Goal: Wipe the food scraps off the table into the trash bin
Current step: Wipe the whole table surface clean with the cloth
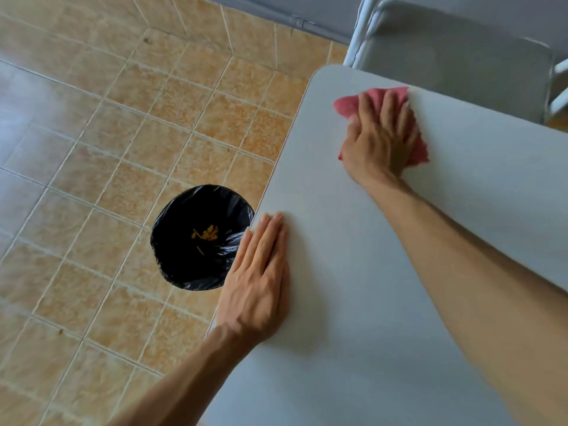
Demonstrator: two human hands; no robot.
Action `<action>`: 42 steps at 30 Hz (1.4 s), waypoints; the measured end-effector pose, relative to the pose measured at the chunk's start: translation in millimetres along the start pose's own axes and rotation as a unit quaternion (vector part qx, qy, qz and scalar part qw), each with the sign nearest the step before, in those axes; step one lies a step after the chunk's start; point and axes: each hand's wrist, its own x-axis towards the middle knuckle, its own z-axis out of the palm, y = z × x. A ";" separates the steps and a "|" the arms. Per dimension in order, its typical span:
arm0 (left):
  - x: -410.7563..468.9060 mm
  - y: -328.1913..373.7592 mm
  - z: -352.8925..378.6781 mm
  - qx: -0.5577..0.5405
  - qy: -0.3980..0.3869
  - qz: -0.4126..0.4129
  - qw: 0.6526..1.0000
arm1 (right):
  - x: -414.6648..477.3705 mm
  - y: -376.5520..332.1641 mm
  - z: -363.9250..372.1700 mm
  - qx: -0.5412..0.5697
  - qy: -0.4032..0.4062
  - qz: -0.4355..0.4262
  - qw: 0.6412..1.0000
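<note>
Red cloth (347, 106) lies pressed under flat right hand (379, 139); bin (184, 259) sits down-left, beside open, empty left hand (261, 278)

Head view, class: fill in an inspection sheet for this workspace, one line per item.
Surface: white table, no scraps visible.
Job's things: red cloth flat on table; bin, black liner, beside the table edge, yellow scraps inside.
Clutter: nothing seen.
Grips: right hand pressed flat on cloth; left hand flat on the table edge, empty.
Cables: nothing seen.
Surroundings: tiled floor, grey chair.
</note>
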 end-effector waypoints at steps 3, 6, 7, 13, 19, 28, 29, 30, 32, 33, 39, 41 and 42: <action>-0.5 0.9 -0.6 -0.008 0.000 0.002 1.000 | -80.9 -6.0 10.6 -0.029 -0.024 -0.245 0.969; 1.6 13.1 -0.4 -0.035 0.012 -0.027 0.999 | -85.8 27.7 2.5 -0.073 -0.064 -0.421 0.902; -3.8 15.6 -1.6 -0.048 0.019 -0.051 0.997 | -76.9 35.8 1.2 -0.086 -0.046 -0.384 0.918; -92.0 9.2 -2.6 -0.044 0.050 -0.071 0.995 | -144.5 -23.5 18.0 -0.020 0.041 -0.057 0.997; -116.6 8.0 8.8 -0.032 0.032 -0.073 0.996 | -162.1 12.3 9.7 -0.061 -0.058 -0.416 0.906; -127.0 -2.6 11.3 -0.008 0.026 -0.071 0.997 | -259.0 -22.9 11.7 -0.019 -0.089 -0.311 0.946; -125.0 0.8 13.7 -0.009 0.029 -0.067 0.997 | -250.4 -3.9 5.3 -0.021 -0.097 -0.371 0.923; -123.0 4.2 15.6 -0.011 0.033 -0.068 0.997 | -237.2 17.2 0.6 -0.033 -0.087 -0.377 0.921; -120.7 6.8 17.2 -0.010 0.034 -0.076 0.997 | -213.3 51.3 -6.2 -0.051 -0.028 -0.261 0.963; -121.2 6.0 17.6 -0.008 0.032 -0.079 0.996 | -209.5 59.1 -8.0 -0.050 0.015 -0.150 0.987; -127.3 7.9 19.8 -0.001 0.023 -0.083 0.996 | -283.8 -2.4 5.9 -0.017 -0.047 -0.164 0.985; -125.4 8.8 19.1 0.001 0.018 -0.079 0.997 | -276.7 23.7 -5.8 -0.019 -0.079 -0.321 0.944; -123.9 8.7 18.4 0.001 0.018 -0.078 0.997 | -266.7 41.7 -10.0 -0.033 -0.068 -0.326 0.942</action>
